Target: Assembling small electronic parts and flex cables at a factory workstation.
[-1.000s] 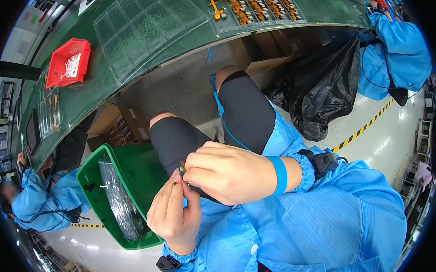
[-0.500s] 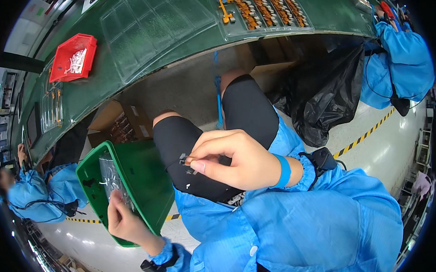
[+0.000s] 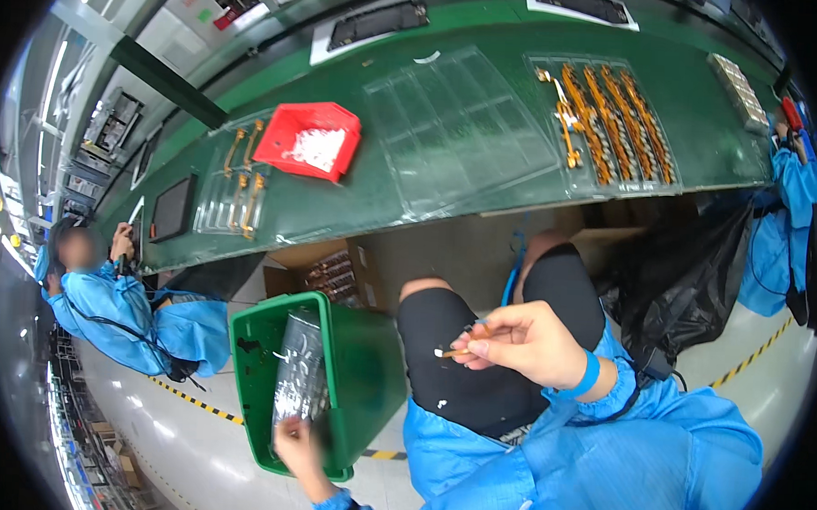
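My right hand (image 3: 523, 340) is raised above my lap and pinches a small orange flex part (image 3: 459, 348) between thumb and fingers. My left hand (image 3: 296, 443) reaches down to the left, over the front rim of a green bin (image 3: 366, 381) on the floor. It is blurred, and its fingers touch a clear plastic strip (image 3: 299, 378) that hangs into the bin. Whether the fingers still grip the strip I cannot tell.
A long green workbench (image 3: 374, 199) curves across the top. On it stand a red tray (image 3: 308, 139) of white bits, clear blister trays (image 3: 459, 130), and a tray of orange flex parts (image 3: 615, 118). Cardboard boxes (image 3: 330, 270) and a black bag (image 3: 681, 276) sit underneath. A co-worker (image 3: 106, 296) in blue sits at left.
My left hand has left my right hand and swung down left to the green bin with the clear strip. My right hand stays up holding the small part. The view tilted up toward the bench.
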Demonstrator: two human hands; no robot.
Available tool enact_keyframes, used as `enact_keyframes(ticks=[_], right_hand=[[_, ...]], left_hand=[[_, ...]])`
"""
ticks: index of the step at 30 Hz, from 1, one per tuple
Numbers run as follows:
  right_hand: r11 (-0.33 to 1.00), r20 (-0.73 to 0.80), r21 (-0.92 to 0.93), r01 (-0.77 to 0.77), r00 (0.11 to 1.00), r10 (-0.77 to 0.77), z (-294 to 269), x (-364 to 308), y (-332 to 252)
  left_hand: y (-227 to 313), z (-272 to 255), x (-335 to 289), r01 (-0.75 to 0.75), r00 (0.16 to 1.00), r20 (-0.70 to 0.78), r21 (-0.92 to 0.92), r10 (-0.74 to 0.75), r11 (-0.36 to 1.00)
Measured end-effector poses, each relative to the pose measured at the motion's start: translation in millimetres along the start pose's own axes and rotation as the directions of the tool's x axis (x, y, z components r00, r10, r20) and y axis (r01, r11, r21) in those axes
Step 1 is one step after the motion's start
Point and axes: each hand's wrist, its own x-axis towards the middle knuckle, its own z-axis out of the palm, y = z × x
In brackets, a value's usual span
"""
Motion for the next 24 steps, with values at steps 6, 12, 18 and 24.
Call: enact_keyframes(ticks=[6,12,18,24], right_hand=[[0.999,0.055,-0.018,0.044,0.998,-0.043,13.4,11.4,21.9],[0.998,0.030,-0.046,0.034,0.999,-0.033,22.7,16.3,42.0],[0.999,0.032,0.005,0.035,0.999,-0.035,41.9,34.0,54.0],[1.000,0.111,-0.007,0.008,0.994,-0.007,58.6,56.9,57.2]], left_hand=[[179.6,17.4,-63.2,0.778,0.555,0.791,-0.603,0.258,0.177],[190.1,50.2,-20.9,0.758,0.652,0.716,-0.608,0.250,-0.234],[184.0,37.5,15.1,0.710,0.699,0.655,-0.683,0.285,-0.170],[186.6,24.5,37.0,0.722,0.669,0.690,-0.692,0.277,-0.017]])
